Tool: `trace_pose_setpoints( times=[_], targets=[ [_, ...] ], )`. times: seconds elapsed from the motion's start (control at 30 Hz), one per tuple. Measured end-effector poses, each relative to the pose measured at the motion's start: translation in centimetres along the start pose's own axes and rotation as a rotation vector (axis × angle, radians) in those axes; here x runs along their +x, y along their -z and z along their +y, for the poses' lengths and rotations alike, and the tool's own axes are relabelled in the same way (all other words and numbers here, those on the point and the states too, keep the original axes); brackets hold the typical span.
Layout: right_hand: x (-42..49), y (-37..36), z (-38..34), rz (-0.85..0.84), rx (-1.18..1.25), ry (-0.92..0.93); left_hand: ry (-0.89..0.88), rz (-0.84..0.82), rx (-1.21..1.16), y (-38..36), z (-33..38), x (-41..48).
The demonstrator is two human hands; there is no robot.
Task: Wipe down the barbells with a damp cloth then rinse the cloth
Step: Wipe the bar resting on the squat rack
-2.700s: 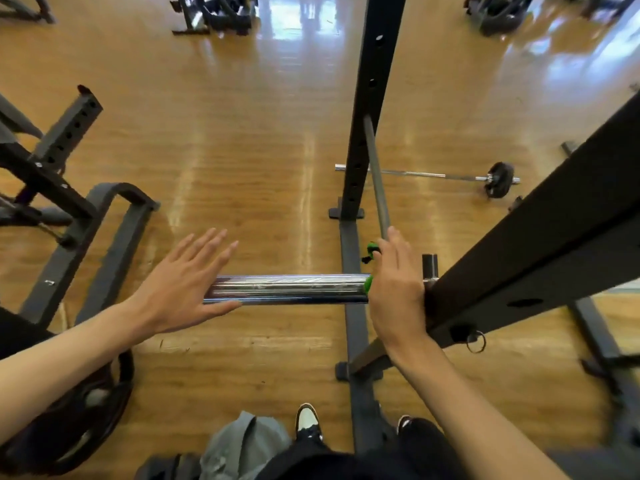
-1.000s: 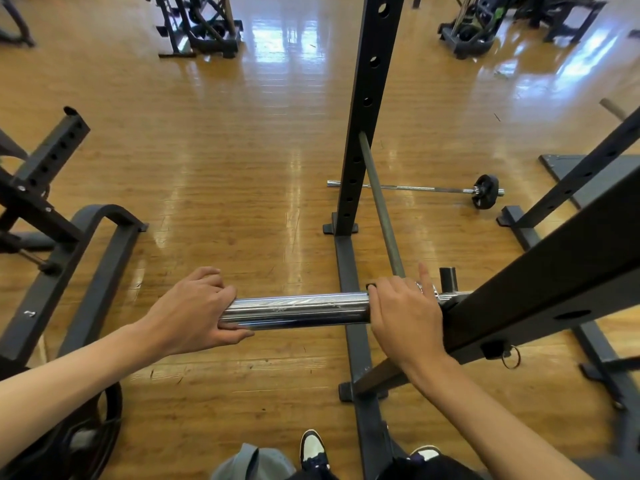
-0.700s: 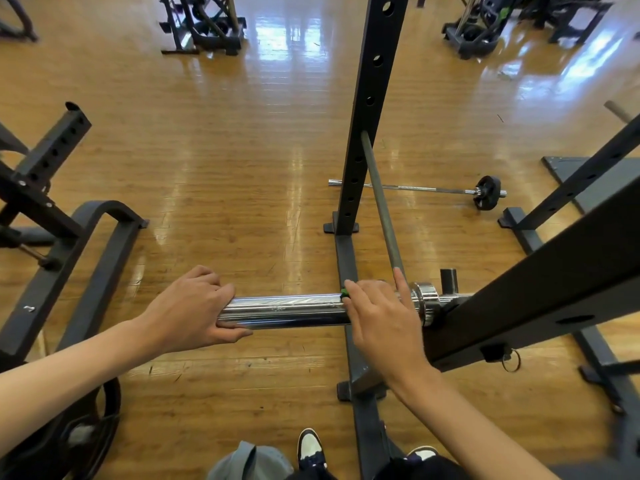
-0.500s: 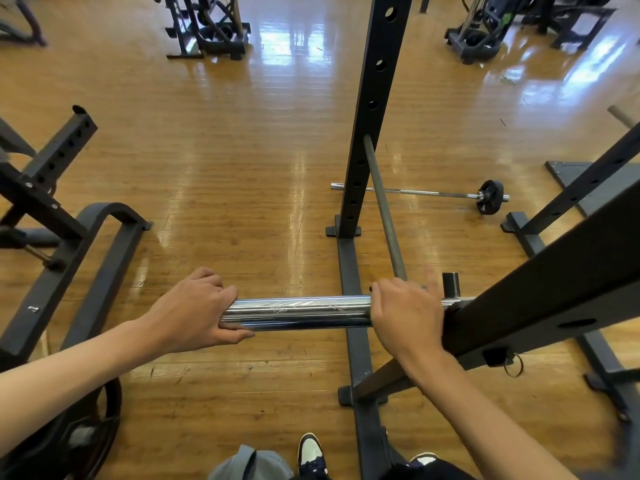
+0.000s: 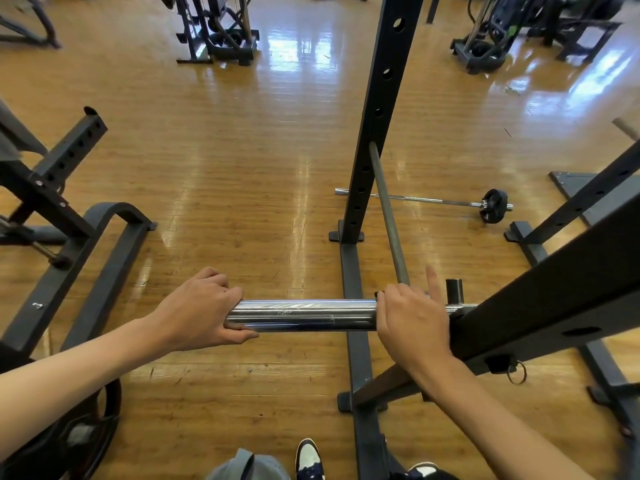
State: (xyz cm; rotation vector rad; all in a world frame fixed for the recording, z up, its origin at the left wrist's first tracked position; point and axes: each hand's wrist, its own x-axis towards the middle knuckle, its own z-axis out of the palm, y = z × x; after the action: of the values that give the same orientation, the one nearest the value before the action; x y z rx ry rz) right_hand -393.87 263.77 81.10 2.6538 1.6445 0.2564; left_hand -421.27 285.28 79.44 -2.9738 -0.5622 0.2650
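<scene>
1. The left hand (image 5: 204, 310) was wrapped around the free end of the chrome barbell sleeve (image 5: 304, 315), with the fingers curled over it and the thumb beneath.
2. The right hand (image 5: 412, 320) was closed over the inner end of the barbell sleeve, against the black rack (image 5: 554, 306), with one finger raised; what lay under the palm could not be told.
3. A second barbell (image 5: 433, 201) was seen on the floor beyond the right hand.
</scene>
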Motion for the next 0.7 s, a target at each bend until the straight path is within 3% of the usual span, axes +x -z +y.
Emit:
trace_pose_setpoints(
  times=[0.07,0.13,0.2,0.33,0.43,0.57,0.7],
  targets=[
    [1.7,1.2,-1.0,-0.227,0.017,0.07,0.005,0.001,0.004,0.1,0.1,0.1],
    [2.6,1.7,-2.4,-0.287,0.123,0.103,0.008,-0.005,0.005,0.2,0.1,0.1],
    [1.8,0.9,-3.2,-0.192,0.209,0.121,0.011,-0.018,-0.005,0.1,0.2,0.0],
    [-3.2,-2.6,-0.9,0.169,0.255,0.137,0.017,-0.001,-0.021,-0.1,-0.1,-0.1],
    [-3.7,-3.7,0.8,0.221,0.172,0.081,0.006,-0.001,-0.006,-0.2,0.0,0.1],
    [-2.3,-3.3,-2.9,0.27,0.262,-0.078,0.0,-0.008,-0.024,0.1,0.0,0.4],
    [-2.2,-3.4,-7.6,0.235,0.354,0.036,-0.003,-0.027,-0.042,0.4,-0.1,0.3]
  ],
)
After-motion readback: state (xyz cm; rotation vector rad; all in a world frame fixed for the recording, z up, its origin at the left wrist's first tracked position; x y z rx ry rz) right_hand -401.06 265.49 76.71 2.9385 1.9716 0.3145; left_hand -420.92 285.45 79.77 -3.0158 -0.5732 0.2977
